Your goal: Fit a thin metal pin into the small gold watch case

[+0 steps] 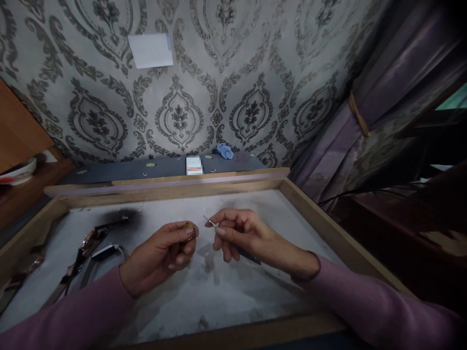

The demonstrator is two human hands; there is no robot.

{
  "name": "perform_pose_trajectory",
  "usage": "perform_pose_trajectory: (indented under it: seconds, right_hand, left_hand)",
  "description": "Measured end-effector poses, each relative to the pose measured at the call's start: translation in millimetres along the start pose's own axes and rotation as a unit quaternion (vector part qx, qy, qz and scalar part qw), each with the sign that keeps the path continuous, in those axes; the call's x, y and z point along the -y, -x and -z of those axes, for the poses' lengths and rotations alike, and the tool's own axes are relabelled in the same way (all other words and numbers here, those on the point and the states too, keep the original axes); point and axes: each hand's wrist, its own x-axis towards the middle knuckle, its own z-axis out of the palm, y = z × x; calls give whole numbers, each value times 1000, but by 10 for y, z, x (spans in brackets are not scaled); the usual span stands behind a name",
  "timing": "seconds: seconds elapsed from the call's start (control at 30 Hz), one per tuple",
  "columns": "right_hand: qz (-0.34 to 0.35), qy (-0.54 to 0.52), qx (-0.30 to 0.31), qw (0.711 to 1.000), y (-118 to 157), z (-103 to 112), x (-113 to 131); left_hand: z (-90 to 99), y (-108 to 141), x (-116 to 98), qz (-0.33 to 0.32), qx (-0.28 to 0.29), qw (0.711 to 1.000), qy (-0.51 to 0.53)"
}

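Observation:
My left hand (160, 255) is closed, pinching a small round gold-coloured piece (190, 231) between thumb and forefinger. Most of that piece is covered by the fingertips, so its exact kind is unclear. Just to the right, my right hand (242, 236) grips a thin pointed metal tool (209, 221) between thumb and index finger. Its slim tip points up and left, a short gap away from the gold-coloured piece. Both hands are over the pale surface of a wooden-rimmed tray (204, 301). A dark narrow object (251, 256) shows beneath my right hand, partly hidden.
Several wristwatches lie on the tray's left side, among them one with a rose-gold case (87, 239) and one with a dark rectangular face (105, 252). Beyond the raised back rim (164, 187) are a phone-like object (194, 165) and a crumpled blue cloth (225, 151). A curtain (335, 146) hangs right.

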Motion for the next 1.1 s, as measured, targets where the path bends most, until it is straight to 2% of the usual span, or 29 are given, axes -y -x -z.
perform_pose_trajectory:
  seconds: [0.13,0.3,1.1]
  right_hand:
    - [9,69,26,997,36,-24,18]
    - [8,105,38,994,36,-27,10]
    - [-1,81,69,994,17,-23,10]
  left_hand:
    - [7,3,-1,-6,9,1000,-7]
    - [8,7,1,-11,11,1000,-5]
    - [1,2,8,3,8,1000,14]
